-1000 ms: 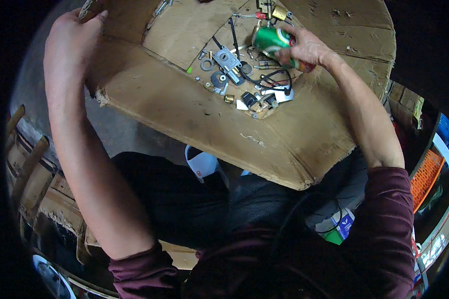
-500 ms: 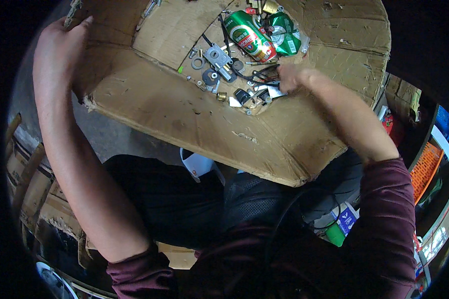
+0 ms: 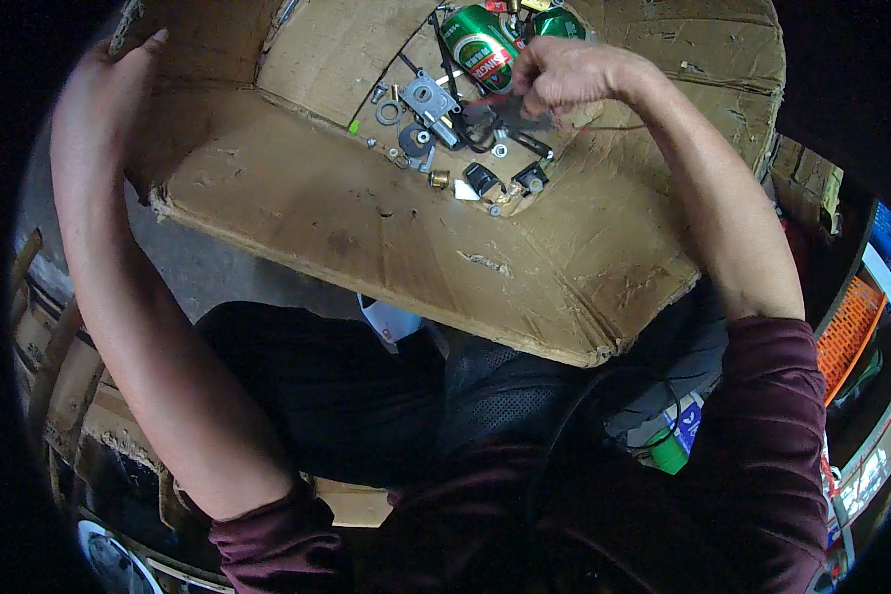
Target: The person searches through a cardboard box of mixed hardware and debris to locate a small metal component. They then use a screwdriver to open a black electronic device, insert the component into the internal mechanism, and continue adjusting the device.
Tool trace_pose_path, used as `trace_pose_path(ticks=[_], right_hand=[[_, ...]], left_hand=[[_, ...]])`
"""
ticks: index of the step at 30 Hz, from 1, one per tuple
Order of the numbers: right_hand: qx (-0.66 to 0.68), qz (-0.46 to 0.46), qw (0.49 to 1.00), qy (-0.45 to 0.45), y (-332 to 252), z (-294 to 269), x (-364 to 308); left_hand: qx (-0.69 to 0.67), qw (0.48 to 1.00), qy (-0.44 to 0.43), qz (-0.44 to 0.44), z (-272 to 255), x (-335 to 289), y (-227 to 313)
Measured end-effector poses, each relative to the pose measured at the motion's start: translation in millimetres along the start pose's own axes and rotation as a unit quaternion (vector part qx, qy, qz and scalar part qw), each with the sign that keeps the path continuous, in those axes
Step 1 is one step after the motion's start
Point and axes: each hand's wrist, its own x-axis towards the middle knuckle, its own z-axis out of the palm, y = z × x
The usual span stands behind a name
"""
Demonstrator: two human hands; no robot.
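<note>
At the upper left, my left hand (image 3: pixel 104 94) is closed on the edge of a worn cardboard box (image 3: pixel 297 198). My right hand (image 3: pixel 574 77) hovers over the loose parts in the box with its fingers curled. Thin dark and reddish wire (image 3: pixel 619 127), smeared by motion, shows at its fingers. Next to that hand lie a green drink can (image 3: pixel 480 45) and a second green can (image 3: pixel 559 24), partly covered by it. A grey metal housing (image 3: pixel 429 99), a ring washer (image 3: pixel 388 112), a brass fitting (image 3: pixel 440 179) and a black clip-like part (image 3: pixel 481 179) lie nearby.
Below the box are my dark trousers and a white container (image 3: pixel 391 322). On the right stand an orange perforated basket (image 3: pixel 849 332) and a blue item (image 3: pixel 886 233). A green-capped item (image 3: pixel 669 452) lies beside my right leg. Cardboard pieces (image 3: pixel 119 426) lie at the lower left.
My right hand has moved up and slightly left, lifting wire from the parts. A white piece near it is gone from its place. The left hand and box have shifted slightly left.
</note>
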Motion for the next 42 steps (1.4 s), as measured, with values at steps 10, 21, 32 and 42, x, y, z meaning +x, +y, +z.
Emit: trace_pose_path(ticks=[10,21,32,42], right_hand=[[0.113,-0.080,0.988,0.073,11,-9,-15],[-0.120,0.179,0.949,0.228,132,6,29],[0.065,0.034,0.965,0.250,95,40,58],[-0.260,-0.069,0.948,-0.171,-29,139,-8]], left_hand=[[0.021,1.000,0.004,-0.008,-1,-2,3],[-0.027,0.999,-0.032,-0.034,-1,-2,12],[-0.003,0.999,0.012,-0.033,-10,-19,31],[-0.013,0.999,0.012,-0.039,-15,-22,40]])
